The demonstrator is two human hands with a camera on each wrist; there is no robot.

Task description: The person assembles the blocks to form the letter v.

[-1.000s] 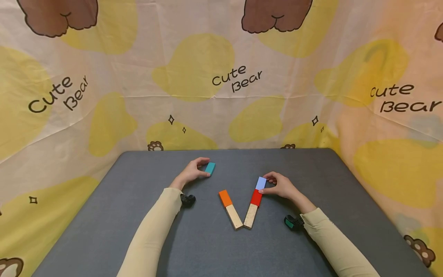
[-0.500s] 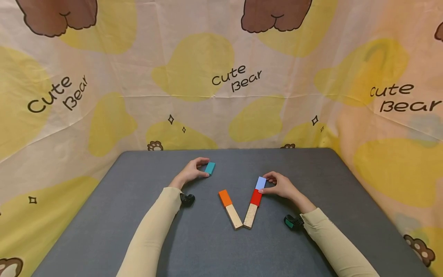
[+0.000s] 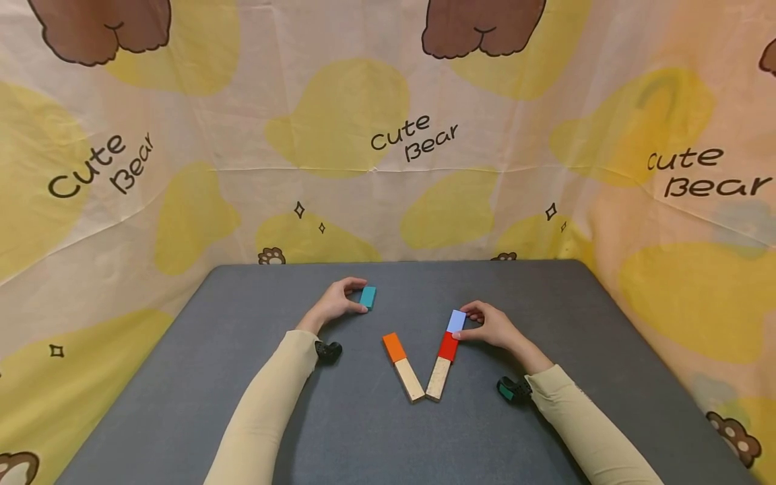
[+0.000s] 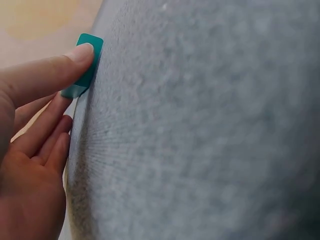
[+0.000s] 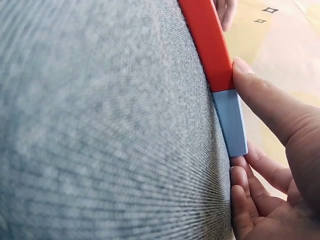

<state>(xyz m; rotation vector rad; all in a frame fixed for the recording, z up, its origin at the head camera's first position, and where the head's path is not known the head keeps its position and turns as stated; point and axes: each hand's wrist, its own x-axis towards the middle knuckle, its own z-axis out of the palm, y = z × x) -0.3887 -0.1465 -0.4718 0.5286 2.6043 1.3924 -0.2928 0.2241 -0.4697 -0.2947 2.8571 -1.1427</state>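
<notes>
My left hand (image 3: 335, 302) pinches a small teal block (image 3: 368, 298) between thumb and fingers at the far middle of the table. In the left wrist view the thumb lies across the face of that teal block (image 4: 89, 67). The right hand (image 3: 492, 325) holds a light blue block (image 3: 457, 321), its fingers at the far end. Its thumb touches the red block (image 5: 207, 45) close to the joint with the light blue block (image 5: 230, 122). Red block (image 3: 448, 346) and light blue block lie end to end, beyond a plain wooden block (image 3: 438, 378).
A second wooden block (image 3: 409, 380), with an orange block (image 3: 394, 347) at its far end, forms the left arm of a V. The near ends of both wooden blocks meet. Grey cloth covers the table (image 3: 364, 444), and a printed curtain (image 3: 339, 135) hangs behind.
Over the last half second the teal block has turned slightly and shifted a little toward me in the left hand. The right hand and the V of blocks show no clear movement.
</notes>
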